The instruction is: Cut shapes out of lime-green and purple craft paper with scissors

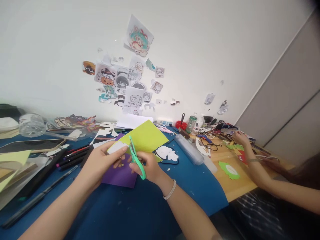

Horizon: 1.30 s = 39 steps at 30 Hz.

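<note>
In my left hand (103,160) is a small piece of white paper (118,146), pinched between thumb and fingers. My right hand (150,166) grips a pair of green-handled scissors (137,162), their blades pointing up beside the white paper's right edge. Whether the blades touch the paper I cannot tell. Behind both hands lies a yellow-green sheet (145,135), partly over a purple sheet (120,176). A white cutout with a dark outline (167,153) rests just right of the scissors. My left hand's lower fingers are partly hidden.
Pens and markers (72,161) and a phone (32,145) lie at the left on the blue mat (120,213). A clear plastic roll (189,149), bottles (192,122) and cables stand or lie to the right. Another person's arm (260,170) reaches over green cutouts (229,170).
</note>
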Each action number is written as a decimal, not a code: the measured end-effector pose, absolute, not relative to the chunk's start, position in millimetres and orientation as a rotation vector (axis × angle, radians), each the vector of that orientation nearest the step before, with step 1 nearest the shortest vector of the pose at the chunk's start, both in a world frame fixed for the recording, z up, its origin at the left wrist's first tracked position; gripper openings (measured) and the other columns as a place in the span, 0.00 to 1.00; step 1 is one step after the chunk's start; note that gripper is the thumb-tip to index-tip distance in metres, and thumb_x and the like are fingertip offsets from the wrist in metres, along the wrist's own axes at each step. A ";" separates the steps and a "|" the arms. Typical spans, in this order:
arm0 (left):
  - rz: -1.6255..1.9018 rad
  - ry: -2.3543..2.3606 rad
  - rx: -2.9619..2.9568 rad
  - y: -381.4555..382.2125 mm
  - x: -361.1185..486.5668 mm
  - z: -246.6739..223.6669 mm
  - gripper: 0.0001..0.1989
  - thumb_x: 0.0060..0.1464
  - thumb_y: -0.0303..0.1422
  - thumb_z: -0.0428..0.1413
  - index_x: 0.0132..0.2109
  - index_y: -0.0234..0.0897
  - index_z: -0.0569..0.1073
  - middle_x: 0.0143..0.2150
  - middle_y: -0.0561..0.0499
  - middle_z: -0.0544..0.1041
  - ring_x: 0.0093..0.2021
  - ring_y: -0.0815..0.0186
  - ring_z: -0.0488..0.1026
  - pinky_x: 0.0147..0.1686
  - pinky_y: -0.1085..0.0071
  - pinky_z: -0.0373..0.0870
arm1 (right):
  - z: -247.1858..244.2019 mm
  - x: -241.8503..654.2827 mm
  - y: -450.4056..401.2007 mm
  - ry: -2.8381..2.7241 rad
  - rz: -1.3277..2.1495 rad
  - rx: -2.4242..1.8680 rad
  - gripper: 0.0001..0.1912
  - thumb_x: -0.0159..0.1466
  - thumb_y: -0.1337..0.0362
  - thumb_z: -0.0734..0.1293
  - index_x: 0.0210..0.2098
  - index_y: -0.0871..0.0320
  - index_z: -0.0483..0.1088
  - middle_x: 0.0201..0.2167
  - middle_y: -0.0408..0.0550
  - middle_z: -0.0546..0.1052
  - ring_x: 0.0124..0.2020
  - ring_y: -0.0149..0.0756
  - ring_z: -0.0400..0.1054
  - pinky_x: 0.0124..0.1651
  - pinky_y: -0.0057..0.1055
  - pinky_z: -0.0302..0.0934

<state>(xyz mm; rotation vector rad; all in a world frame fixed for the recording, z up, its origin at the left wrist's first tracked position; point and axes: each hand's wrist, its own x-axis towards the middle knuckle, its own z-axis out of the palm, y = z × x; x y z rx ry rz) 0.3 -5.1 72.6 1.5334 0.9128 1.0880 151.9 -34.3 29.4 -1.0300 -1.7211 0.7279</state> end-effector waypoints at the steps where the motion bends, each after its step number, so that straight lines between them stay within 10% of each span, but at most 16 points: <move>1: 1.083 0.895 1.507 -5.4 0.8 73.2 0.15 0.43 0.43 0.57 0.24 0.36 0.65 0.18 0.58 0.66 0.17 0.74 0.57 0.19 0.76 0.56 | 29.4 151.6 -34.3 -1.715 0.730 -1.031 0.15 0.56 0.54 0.64 0.32 0.62 0.69 0.21 0.42 0.69 0.20 0.28 0.62 0.23 0.23 0.56; 39: 1.076 0.907 1.397 7.3 0.7 59.5 0.16 0.40 0.42 0.60 0.32 0.36 0.67 0.18 0.59 0.66 0.18 0.74 0.58 0.21 0.76 0.57 | 26.6 150.0 -28.0 -1.687 0.639 -1.137 0.09 0.54 0.61 0.65 0.29 0.61 0.69 0.17 0.37 0.63 0.18 0.23 0.51 0.21 0.21 0.47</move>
